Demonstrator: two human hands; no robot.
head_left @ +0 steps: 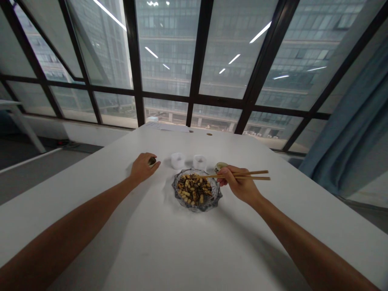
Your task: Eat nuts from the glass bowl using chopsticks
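Observation:
My right hand (241,184) is closed around a pair of wooden chopsticks (251,177), whose tips reach over the left part of a clear glass bowl (216,202). In the bowl lies a mix of pale, peanut-like pieces (194,190) and thin dark bits. Just behind my right fingers stands a small pale green cup (221,165) with dark lettering, partly covered by the hand. To the left of the bowl, my left hand (142,169) curls around a small cup-like thing (152,161) with a dark inside, mostly hidden by the fingers.
Two small white containers (177,161) stand side by side behind the bowl on the white table (169,250). Papers (172,127) and a small brown disc (209,134) are at the far edge. Beyond rise dark-framed windows; a blue curtain (342,133) hangs at the right.

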